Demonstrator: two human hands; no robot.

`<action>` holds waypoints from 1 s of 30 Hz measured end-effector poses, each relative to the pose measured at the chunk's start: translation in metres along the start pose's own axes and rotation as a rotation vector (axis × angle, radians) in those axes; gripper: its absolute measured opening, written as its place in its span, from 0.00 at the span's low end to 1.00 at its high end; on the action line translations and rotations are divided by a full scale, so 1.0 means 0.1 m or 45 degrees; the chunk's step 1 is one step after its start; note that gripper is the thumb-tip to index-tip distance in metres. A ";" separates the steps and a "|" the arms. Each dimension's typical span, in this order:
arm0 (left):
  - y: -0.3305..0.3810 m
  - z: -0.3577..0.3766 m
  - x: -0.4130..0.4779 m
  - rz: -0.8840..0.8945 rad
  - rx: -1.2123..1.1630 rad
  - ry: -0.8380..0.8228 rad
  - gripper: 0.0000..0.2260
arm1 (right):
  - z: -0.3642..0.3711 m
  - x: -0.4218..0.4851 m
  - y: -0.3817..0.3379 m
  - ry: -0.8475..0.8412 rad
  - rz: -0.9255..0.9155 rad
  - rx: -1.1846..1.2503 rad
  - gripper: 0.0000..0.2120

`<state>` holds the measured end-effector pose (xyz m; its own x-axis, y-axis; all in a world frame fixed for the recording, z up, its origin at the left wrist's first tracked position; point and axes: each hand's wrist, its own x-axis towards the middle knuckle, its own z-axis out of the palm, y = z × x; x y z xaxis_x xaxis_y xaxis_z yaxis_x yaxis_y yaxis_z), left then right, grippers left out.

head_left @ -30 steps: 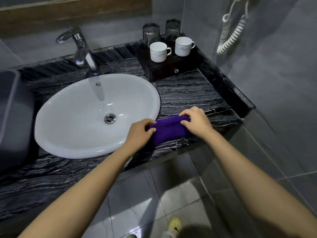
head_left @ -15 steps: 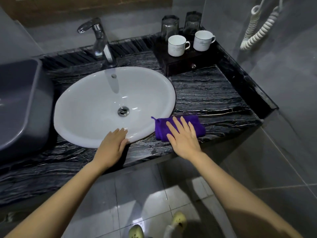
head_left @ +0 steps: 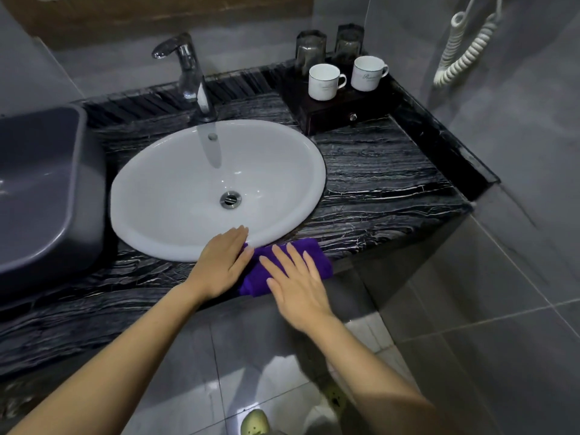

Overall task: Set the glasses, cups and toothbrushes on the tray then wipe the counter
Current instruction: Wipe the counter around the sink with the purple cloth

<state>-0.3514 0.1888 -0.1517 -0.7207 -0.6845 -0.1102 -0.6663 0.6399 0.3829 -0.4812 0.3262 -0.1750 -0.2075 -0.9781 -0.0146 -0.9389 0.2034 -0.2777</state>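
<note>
Since the earlier frame, your left hand [head_left: 223, 265] is reaching the purple cloth [head_left: 309, 251]; both hands are lying flat, gripping nothing, your right hand [head_left: 295, 285] pressing it at the counter [head_left: 386, 183] front edge, long axis pointing two o'clock.

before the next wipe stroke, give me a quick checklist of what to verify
1. Cloth flat on the counter: ok. The purple cloth lies at the front edge of the marble counter.
2. Hands on the cloth: ok. The left hand and right hand press on it, palms flat and fingers spread.
3. Cups and glasses off the counter: ok. Two white cups and two glasses stand on the dark tray.
4. Toothbrushes on the tray: cannot tell, none visible.
5. Wiping path right of the sink: ok, nothing lies there.
6. Counter dry: cannot tell.
</note>
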 end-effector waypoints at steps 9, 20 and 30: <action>0.04 0.14 -0.02 0.004 0.129 0.024 0.44 | -0.26 0.49 1.10 -0.016 0.377 -0.032 0.23; 0.70 0.32 0.59 0.149 0.104 0.011 0.28 | -0.51 0.95 1.72 -0.084 0.514 -0.027 0.24; 1.34 0.59 1.29 0.118 0.119 0.086 0.28 | -0.59 0.67 2.24 -0.052 0.357 -0.054 0.23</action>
<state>-0.5450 0.2076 -0.1690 -0.7673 -0.6410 -0.0156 -0.6150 0.7288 0.3009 -0.7218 0.3093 -0.1814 -0.4500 -0.8843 -0.1242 -0.8574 0.4668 -0.2167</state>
